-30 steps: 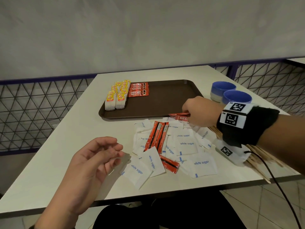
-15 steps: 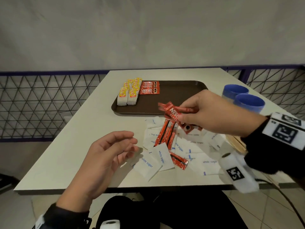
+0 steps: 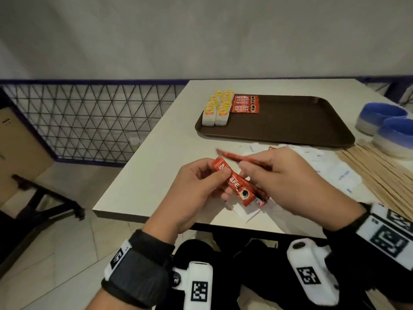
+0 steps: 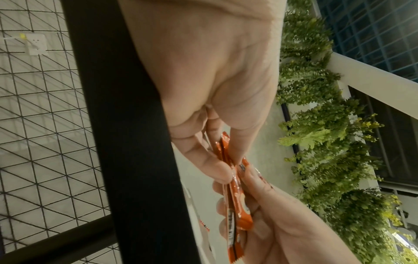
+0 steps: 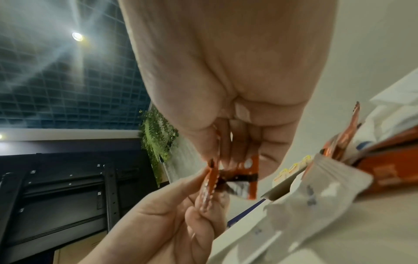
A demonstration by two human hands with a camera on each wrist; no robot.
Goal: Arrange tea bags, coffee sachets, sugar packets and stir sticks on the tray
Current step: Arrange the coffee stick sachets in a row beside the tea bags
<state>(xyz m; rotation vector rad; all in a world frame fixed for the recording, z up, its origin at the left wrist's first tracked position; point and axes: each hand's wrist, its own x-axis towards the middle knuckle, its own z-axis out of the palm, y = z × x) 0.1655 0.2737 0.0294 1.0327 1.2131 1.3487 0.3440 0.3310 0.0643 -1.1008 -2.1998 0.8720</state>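
Note:
Both hands meet over the table's near edge, holding red coffee sachets [image 3: 240, 186]. My left hand [image 3: 201, 186] pinches a small bundle of sachets [image 4: 233, 196] between thumb and fingers. My right hand [image 3: 274, 175] grips another red sachet [image 3: 237, 156] that points left, and its fingers [image 5: 237, 157] also touch the bundle. The brown tray [image 3: 297, 121] lies beyond, with yellow-tagged tea bags [image 3: 218, 108] and a few coffee sachets [image 3: 245, 104] in its left end. White sugar packets [image 3: 335, 173] lie on the table under and right of my hands. Wooden stir sticks [image 3: 375, 175] lie at the right.
Two blue bowls [image 3: 388, 124] stand right of the tray. A black wire-mesh fence [image 3: 89, 119] runs along the left, beyond the table's left edge. The table's near edge [image 3: 156, 218] is just under my hands. Loose sachets and sugar packets [image 5: 328, 187] lie close to my right hand.
My right hand has lifted coffee sachets off the table and brought them toward me. My left hand, idle and empty before, has risen and taken hold of the sachets. The head view has swung left.

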